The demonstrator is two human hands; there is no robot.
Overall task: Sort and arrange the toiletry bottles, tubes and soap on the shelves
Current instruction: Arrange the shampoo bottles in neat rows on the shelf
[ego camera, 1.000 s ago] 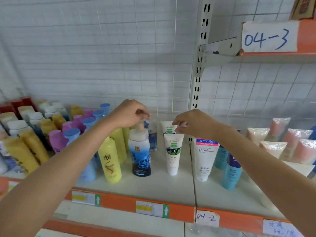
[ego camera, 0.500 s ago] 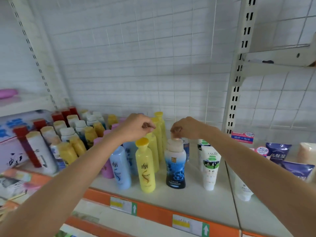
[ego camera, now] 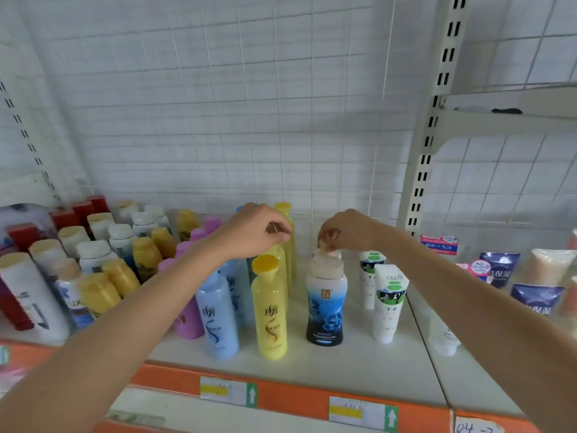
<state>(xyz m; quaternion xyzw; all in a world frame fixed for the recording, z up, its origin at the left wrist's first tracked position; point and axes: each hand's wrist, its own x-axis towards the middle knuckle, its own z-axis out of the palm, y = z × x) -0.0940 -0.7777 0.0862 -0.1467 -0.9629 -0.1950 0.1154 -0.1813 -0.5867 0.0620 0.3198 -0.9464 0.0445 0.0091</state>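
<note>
- Currently right hand (ego camera: 345, 231) is pinching the top of the blue-black pump bottle (ego camera: 325, 303), fingers curled together on its cap.
- Bottle is standing upright on the shelf (ego camera: 343, 367), between the yellow bottle (ego camera: 271, 310) and the white tube (ego camera: 388, 304).
- Left hand (ego camera: 253, 234) is hovering curled over the yellow bottles; can't tell whether it's gripping anything.

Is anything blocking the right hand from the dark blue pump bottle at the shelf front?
Nothing visible does. The right hand is directly above the dark blue pump bottle, fingertips pinching at its pump top. The white tubes stand apart to its right, the yellow bottle apart to its left.
</note>
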